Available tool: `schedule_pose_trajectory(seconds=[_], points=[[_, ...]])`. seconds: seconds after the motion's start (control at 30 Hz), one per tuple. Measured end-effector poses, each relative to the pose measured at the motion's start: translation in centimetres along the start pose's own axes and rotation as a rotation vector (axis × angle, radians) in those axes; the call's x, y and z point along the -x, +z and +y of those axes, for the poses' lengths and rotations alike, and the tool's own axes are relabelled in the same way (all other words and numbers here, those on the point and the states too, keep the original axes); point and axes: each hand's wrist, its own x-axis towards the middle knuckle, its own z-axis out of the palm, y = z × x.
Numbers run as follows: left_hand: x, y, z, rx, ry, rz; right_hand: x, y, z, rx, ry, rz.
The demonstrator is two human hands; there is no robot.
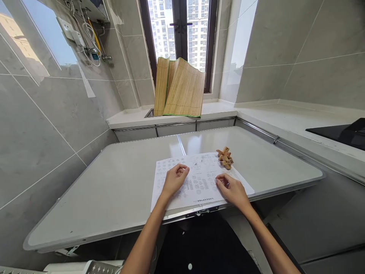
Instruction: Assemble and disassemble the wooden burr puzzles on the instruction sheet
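A printed paper sheet (211, 196) with rows of small diagrams lies flat on the folding table. Over its left half is my left hand (175, 179), fingers curled in toward the thumb, with no object showing in it. My right hand (232, 190) rests at the sheet's lower right, its fingers likewise curled and nothing visible in them. An assembled wooden burr puzzle (225, 158) of interlocking pieces stands at the sheet's upper right corner, beyond my right hand and apart from it.
The pale folding table (114, 190) has a centre seam and a metal latch (199, 214) at its front edge. Behind it, a bamboo mat (182, 89) leans against the window on a white counter (219, 108). A black panel (339, 133) lies on the right counter.
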Motion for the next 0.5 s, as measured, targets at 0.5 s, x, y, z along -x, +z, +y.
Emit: schedule_pose_trajectory(seconds=[0.5], points=[[-7.0,-5.0,-6.3,-0.257,-0.075,0.043,-1.1,0.1,-0.4,0.035,0.01,-0.037]])
